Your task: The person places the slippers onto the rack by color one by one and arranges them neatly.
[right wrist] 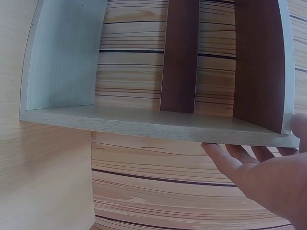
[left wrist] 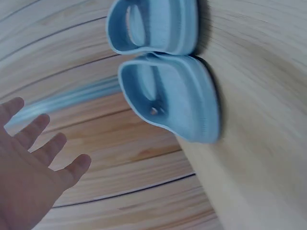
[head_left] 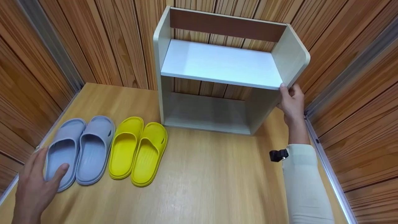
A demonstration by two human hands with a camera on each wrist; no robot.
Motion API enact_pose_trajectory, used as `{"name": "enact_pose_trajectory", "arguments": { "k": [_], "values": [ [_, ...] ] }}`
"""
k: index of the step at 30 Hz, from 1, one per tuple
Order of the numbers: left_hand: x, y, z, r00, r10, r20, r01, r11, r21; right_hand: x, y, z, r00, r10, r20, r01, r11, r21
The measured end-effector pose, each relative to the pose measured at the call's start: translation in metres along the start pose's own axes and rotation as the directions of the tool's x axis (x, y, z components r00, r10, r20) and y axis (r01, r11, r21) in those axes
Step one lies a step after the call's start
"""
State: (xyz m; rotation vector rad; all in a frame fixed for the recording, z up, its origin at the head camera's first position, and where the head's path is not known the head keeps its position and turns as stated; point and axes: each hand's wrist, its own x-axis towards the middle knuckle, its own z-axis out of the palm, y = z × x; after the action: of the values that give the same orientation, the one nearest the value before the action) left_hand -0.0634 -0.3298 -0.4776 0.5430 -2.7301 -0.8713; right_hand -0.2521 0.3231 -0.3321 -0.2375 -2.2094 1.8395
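A small two-tier shelf (head_left: 222, 63) with pale side panels and a white middle board stands upright against the back wall. My right hand (head_left: 292, 101) grips its right side panel (right wrist: 158, 128), thumb at the front edge by the middle board and fingers along the outer face. At the left, my left hand (head_left: 34, 186) has its fingers spread and holds nothing. It overlaps the outer slipper of a grey pair (head_left: 67, 130) in the head view. In the left wrist view the grey slippers (left wrist: 192, 105) lie apart from the fingers.
A yellow pair of slippers (head_left: 149, 155) lies between the grey pair and the shelf, toes toward the back wall. Wood-plank walls (head_left: 357, 124) enclose the wooden floor board (head_left: 211, 174) at left, back and right. Metal strips run along the side edges.
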Motion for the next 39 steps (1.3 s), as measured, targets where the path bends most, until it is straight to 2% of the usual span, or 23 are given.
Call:
{"name": "enact_pose_trajectory", "arguments": {
  "k": [2,7,10,16,20,22,28,31,39],
  "values": [
    [0.001,-0.008,0.001,0.996,-0.081,0.047,0.082,0.996,-0.024,0.000,0.000,0.000,1.000,0.020,0.005,-0.020,1.000,-0.001],
    [0.006,-0.034,0.009,0.965,-0.230,0.123,0.238,0.970,-0.056,0.000,0.000,0.000,0.999,0.041,0.022,-0.042,0.999,0.010],
    [0.009,-0.047,0.015,0.957,-0.260,0.128,0.269,0.961,-0.062,0.001,0.000,-0.002,0.998,0.052,0.030,-0.052,0.998,0.022],
    [0.009,-0.046,0.017,0.931,-0.315,0.183,0.327,0.944,-0.042,0.002,0.000,-0.003,0.998,0.053,0.026,-0.053,0.998,0.019],
    [0.008,-0.046,0.018,0.914,-0.336,0.228,0.348,0.937,-0.012,0.002,0.001,-0.003,0.999,0.045,0.019,-0.045,0.999,0.018],
    [0.008,-0.048,0.019,0.913,-0.332,0.236,0.345,0.939,-0.015,0.001,0.002,-0.002,0.999,0.038,0.014,-0.039,0.999,0.017],
    [0.012,-0.063,0.026,0.930,-0.262,0.258,0.287,0.955,-0.067,0.001,0.005,-0.003,1.000,0.021,0.014,-0.022,0.998,0.066],
    [0.014,-0.069,0.031,0.922,-0.274,0.275,0.304,0.950,-0.073,0.001,0.006,-0.004,1.000,0.012,0.027,-0.014,0.996,0.093],
    [0.019,-0.074,0.039,0.906,-0.293,0.305,0.334,0.938,-0.094,0.001,0.005,-0.005,0.999,0.024,0.022,-0.025,0.998,0.057]
  ]
}}
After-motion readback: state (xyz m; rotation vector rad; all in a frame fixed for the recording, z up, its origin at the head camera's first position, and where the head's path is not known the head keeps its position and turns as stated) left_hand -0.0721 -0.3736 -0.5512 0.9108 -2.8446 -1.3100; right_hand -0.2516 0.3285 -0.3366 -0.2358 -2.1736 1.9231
